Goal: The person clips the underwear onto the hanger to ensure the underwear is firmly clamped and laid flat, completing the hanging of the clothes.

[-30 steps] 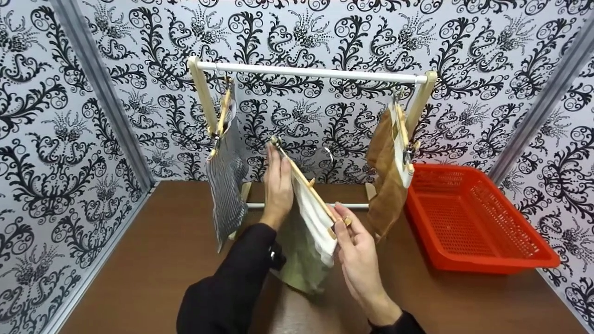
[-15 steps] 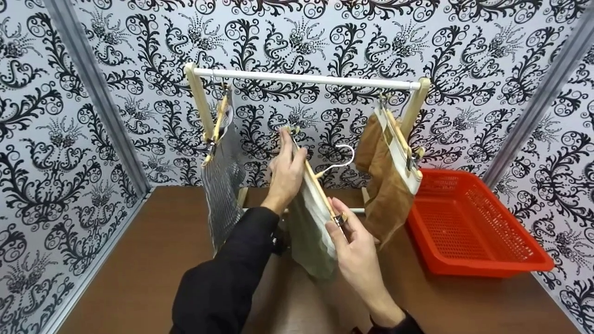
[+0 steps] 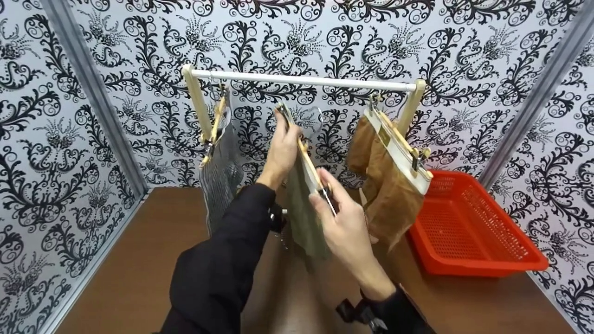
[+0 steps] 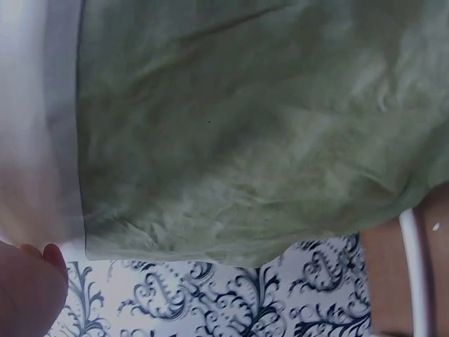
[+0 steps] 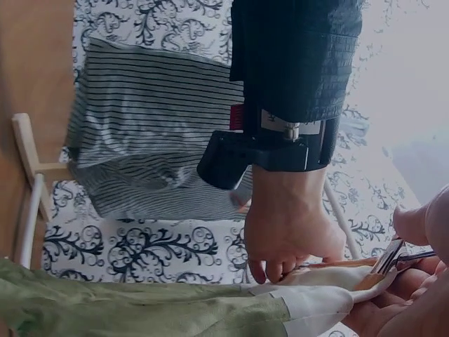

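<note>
In the head view a wooden clip hanger [image 3: 306,157] slants between my hands below the rack's rod, its metal hook [image 3: 320,119] on the far side. From it hangs a green garment [image 3: 301,215] with a white waistband. My left hand [image 3: 282,150] grips the far end by the clip. At the near clip, my right hand [image 3: 344,220] pinches the hanger with thumb and fingers. The green cloth [image 4: 245,140] fills most of the left wrist view. Both hands show at the waistband [image 5: 319,312] in the right wrist view.
A rack with a white rod [image 3: 301,80] stands ahead. A striped garment [image 3: 218,181] hangs at its left end, a brown garment [image 3: 394,190] at its right. A red plastic basket [image 3: 478,266] sits on the brown table [image 3: 116,260] at right, before a patterned wall.
Both hands have lifted the hanger with the green garment upward, closer to the rod. The hook has swung about, and the brown garment has turned on the rod to face forward more.
</note>
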`<state>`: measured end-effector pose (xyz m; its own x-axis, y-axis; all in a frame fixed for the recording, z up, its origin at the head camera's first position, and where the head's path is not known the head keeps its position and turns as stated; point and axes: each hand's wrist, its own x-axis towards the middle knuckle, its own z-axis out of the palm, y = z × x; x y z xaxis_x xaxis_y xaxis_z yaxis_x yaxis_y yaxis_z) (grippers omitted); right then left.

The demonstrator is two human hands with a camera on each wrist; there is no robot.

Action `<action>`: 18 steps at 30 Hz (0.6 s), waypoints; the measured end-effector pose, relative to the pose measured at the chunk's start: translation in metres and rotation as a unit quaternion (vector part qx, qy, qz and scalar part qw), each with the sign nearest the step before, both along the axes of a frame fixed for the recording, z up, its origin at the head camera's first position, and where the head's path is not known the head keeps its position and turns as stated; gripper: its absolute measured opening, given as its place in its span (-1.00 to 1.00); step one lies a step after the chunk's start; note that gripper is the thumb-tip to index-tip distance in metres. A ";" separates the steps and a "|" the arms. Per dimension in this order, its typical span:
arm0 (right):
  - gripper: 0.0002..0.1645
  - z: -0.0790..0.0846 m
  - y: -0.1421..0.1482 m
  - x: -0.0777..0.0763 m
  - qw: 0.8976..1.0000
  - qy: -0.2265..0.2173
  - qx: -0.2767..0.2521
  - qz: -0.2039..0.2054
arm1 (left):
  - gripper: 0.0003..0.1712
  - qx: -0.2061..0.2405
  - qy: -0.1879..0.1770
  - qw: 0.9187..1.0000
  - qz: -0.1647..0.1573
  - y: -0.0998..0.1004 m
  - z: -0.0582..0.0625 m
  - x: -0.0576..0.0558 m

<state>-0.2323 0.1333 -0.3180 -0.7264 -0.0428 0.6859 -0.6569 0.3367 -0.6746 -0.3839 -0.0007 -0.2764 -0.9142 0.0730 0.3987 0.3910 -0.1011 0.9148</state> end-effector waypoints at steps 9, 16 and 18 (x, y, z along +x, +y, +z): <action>-0.37 0.022 -0.008 -0.010 0.996 -0.037 -0.079 0.034 | -0.23 -0.037 0.019 0.998 0.043 0.000 0.025 -0.012; -0.38 0.024 -0.010 -0.018 0.993 -0.044 -0.095 0.047 | -0.17 -0.097 0.009 0.993 0.068 -0.001 0.028 -0.016; -0.39 0.026 -0.010 -0.020 0.992 -0.044 -0.105 0.054 | -0.16 -0.108 0.009 0.991 0.075 -0.002 0.029 -0.018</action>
